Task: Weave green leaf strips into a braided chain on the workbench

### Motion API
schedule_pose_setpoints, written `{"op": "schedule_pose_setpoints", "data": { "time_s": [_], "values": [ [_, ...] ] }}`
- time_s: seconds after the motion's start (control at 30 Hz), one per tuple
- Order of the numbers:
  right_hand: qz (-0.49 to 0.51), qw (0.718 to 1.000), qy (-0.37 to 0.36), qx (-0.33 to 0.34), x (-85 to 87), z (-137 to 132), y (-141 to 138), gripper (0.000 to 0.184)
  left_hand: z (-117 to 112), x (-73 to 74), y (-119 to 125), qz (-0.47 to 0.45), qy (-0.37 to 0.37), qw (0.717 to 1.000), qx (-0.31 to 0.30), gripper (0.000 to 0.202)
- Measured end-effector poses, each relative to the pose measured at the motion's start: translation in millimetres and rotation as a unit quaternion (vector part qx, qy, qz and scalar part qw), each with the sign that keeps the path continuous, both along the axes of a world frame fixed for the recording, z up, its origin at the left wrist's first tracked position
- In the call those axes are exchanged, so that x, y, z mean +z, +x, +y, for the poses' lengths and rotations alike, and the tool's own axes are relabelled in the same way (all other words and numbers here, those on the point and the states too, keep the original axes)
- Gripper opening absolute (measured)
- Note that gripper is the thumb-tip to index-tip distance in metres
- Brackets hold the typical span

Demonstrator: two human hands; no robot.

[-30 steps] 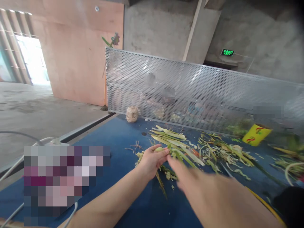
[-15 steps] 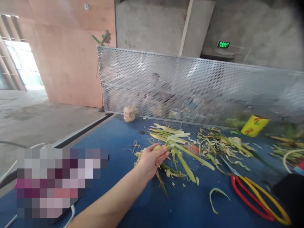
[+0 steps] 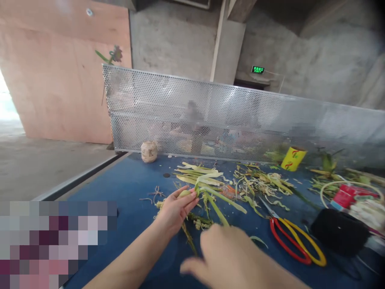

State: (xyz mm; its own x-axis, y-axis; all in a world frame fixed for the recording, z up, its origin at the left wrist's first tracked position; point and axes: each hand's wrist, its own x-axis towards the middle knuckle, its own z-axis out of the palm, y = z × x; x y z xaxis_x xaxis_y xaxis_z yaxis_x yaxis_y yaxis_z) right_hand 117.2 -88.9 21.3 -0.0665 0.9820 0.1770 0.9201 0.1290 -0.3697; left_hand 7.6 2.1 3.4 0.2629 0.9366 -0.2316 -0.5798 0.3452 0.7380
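My left hand [image 3: 173,208] reaches out over the blue table [image 3: 126,192] and closes its fingers on the pale green base of a leafy plant stalk [image 3: 207,192], whose long strips fan out to the right. My right hand [image 3: 224,261] hovers low in the foreground, blurred by motion, fingers loosely spread and holding nothing that I can see. Red and yellow handled scissors [image 3: 293,241] lie on the table to the right of it.
Peeled green and pale strips [image 3: 264,182] litter the table's middle. A perforated metal screen [image 3: 240,116] stands along the far edge, with a round woven ball [image 3: 149,151] and a yellow can [image 3: 293,158] before it. A black object [image 3: 339,231] and a basket [image 3: 355,196] sit at right.
My right hand, out of view half a second ago, has come back into the lower foreground. The left hand keeps its hold on the stalk. The view has swung right.
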Motion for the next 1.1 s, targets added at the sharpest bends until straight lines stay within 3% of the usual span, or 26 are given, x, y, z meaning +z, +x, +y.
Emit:
{"op": "schedule_pose_setpoints", "data": {
  "time_s": [0.13, 0.27, 0.33, 0.57, 0.67, 0.83, 0.97, 1.1],
  "values": [
    [-0.029, 0.997, -0.060, -0.048, 17.0, 15, 9, 0.048, -2, -0.8, 0, -0.005, 0.003, 1.000, -0.014, 0.034],
    [-0.037, 0.990, 0.065, -0.121, 19.6, 37, 24, 0.040, -4, 1.9, 0, -0.007, 0.007, 1.000, -0.030, 0.036],
    [-0.034, 0.988, 0.070, -0.133, 14.2, 46, 30, 0.037, -4, 2.8, 0, -0.008, 0.007, 0.999, -0.034, 0.036],
    [0.082, 0.996, 0.017, -0.031, 1.3, 52, 41, 0.041, -4, 2.7, 0, -0.003, 0.014, 0.998, -0.060, 0.041],
    [0.161, 0.987, 0.018, 0.010, -0.8, 55, 43, 0.038, -5, 2.6, 0, 0.000, 0.012, 0.997, -0.071, 0.046],
    [0.271, 0.962, 0.006, 0.017, -4.7, 60, 44, 0.029, -5, 3.4, 0, 0.001, 0.025, 0.997, -0.070, 0.048],
    [0.260, 0.965, 0.021, 0.007, -4.1, 58, 40, 0.030, -5, 3.9, -1, 0.006, 0.027, 0.997, -0.068, 0.041],
    [0.224, 0.974, 0.035, -0.005, -1.4, 53, 36, 0.029, -4, 0.3, -1, 0.018, 0.042, 0.996, -0.071, 0.049]
  ]
}}
